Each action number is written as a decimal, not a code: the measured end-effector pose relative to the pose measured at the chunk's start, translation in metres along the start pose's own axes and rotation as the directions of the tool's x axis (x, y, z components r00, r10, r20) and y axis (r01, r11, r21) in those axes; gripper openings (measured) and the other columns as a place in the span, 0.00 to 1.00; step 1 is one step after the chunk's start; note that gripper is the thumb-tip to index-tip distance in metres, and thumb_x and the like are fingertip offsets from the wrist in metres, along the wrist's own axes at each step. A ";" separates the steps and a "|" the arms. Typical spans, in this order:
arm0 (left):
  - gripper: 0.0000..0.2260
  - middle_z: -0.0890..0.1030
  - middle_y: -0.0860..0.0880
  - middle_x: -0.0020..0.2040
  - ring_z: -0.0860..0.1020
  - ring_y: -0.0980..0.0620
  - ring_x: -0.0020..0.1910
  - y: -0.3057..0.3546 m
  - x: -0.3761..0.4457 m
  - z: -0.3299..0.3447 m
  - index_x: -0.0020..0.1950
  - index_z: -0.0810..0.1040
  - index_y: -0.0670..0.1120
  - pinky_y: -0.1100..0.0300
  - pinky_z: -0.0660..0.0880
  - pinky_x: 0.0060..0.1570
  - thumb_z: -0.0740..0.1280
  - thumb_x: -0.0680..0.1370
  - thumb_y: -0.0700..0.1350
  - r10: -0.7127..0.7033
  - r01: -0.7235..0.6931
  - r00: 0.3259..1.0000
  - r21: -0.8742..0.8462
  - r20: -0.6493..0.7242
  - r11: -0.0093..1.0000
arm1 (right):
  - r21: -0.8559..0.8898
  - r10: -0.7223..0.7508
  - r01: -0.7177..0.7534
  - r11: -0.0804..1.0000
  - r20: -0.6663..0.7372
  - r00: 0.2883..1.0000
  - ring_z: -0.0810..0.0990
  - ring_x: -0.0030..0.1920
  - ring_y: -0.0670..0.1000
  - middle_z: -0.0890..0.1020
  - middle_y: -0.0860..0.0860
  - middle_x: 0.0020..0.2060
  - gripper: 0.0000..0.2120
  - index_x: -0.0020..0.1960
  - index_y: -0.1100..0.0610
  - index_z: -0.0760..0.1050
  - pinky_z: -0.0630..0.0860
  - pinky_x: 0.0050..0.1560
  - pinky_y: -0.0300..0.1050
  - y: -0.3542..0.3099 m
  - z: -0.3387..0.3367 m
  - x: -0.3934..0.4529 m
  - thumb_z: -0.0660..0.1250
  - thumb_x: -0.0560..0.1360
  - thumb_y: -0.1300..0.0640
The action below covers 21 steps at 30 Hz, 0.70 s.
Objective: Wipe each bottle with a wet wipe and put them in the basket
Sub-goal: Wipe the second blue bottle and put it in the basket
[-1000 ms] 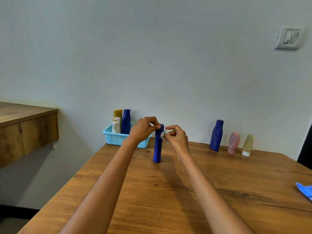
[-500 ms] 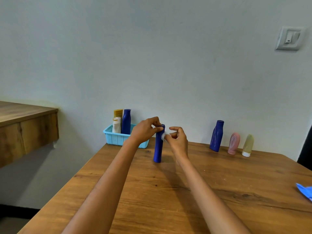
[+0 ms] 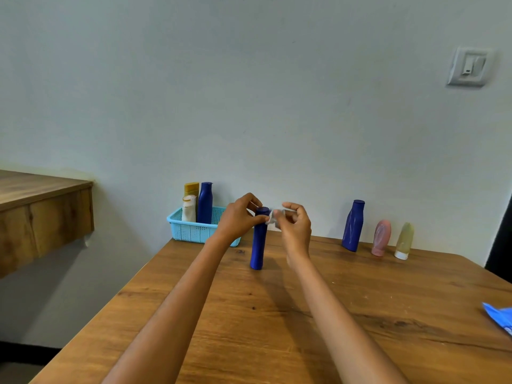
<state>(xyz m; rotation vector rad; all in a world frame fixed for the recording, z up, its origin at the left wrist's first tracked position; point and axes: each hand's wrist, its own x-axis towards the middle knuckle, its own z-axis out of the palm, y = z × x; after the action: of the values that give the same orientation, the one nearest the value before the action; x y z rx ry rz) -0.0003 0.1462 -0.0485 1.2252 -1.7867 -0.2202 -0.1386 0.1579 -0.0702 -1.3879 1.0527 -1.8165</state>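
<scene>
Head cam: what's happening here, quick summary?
A person is wiping bottles at a wooden table. The left hand grips the top of an upright blue bottle; the right hand pinches a wet wipe beside its cap. Three bottles already stand in the blue basket; three more wait by the wall.

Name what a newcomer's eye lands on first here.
Centre frame: the left hand grips the top of an upright blue bottle on the table, while the right hand pinches a white wipe beside its cap. Behind left, a light-blue basket holds three bottles.
</scene>
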 end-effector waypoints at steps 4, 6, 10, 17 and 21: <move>0.19 0.77 0.54 0.46 0.77 0.56 0.42 0.003 0.001 0.000 0.56 0.70 0.49 0.67 0.74 0.40 0.74 0.70 0.48 -0.020 0.021 0.999 -0.033 0.032 0.999 | -0.057 -0.188 0.188 0.981 0.002 0.982 0.79 0.48 0.44 0.81 0.49 0.49 0.09 0.53 0.54 0.74 0.73 0.42 0.26 -0.019 0.002 0.005 0.69 0.74 0.58; 0.20 0.79 0.52 0.47 0.78 0.56 0.42 0.007 0.001 0.001 0.58 0.71 0.49 0.64 0.76 0.43 0.74 0.70 0.48 0.003 -0.001 0.998 -0.038 0.065 0.999 | -0.149 -0.231 0.235 0.960 0.041 0.972 0.78 0.46 0.43 0.80 0.47 0.47 0.08 0.53 0.57 0.75 0.70 0.37 0.23 -0.019 0.004 0.004 0.68 0.74 0.58; 0.23 0.80 0.52 0.49 0.79 0.55 0.44 0.013 0.000 0.006 0.62 0.72 0.50 0.57 0.77 0.49 0.74 0.70 0.49 0.042 -0.043 0.995 0.009 0.092 0.999 | -0.222 -0.144 0.143 0.965 0.012 0.990 0.80 0.46 0.49 0.82 0.49 0.46 0.10 0.54 0.54 0.74 0.73 0.39 0.33 -0.016 -0.002 0.008 0.69 0.74 0.54; 0.22 0.81 0.50 0.53 0.79 0.51 0.48 0.017 -0.001 0.007 0.62 0.73 0.50 0.49 0.77 0.52 0.73 0.70 0.48 0.079 -0.083 0.995 0.070 0.060 0.994 | -0.304 -0.224 0.276 0.912 0.196 0.955 0.80 0.45 0.46 0.81 0.49 0.45 0.10 0.49 0.48 0.74 0.78 0.41 0.43 -0.022 -0.007 0.011 0.72 0.69 0.54; 0.25 0.81 0.49 0.55 0.79 0.49 0.52 0.015 -0.002 0.004 0.65 0.71 0.49 0.48 0.77 0.54 0.73 0.70 0.50 0.059 -0.064 0.996 0.081 0.061 0.995 | -0.225 -0.189 0.230 0.947 0.190 0.963 0.80 0.43 0.45 0.81 0.46 0.42 0.12 0.50 0.49 0.73 0.77 0.38 0.35 -0.021 -0.006 0.013 0.72 0.69 0.55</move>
<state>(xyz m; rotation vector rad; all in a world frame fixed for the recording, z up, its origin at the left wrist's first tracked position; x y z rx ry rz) -0.0128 0.1534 -0.0434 1.2309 -1.8973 -0.1496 -0.1478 0.1590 -0.0466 -1.8292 1.1041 -1.7222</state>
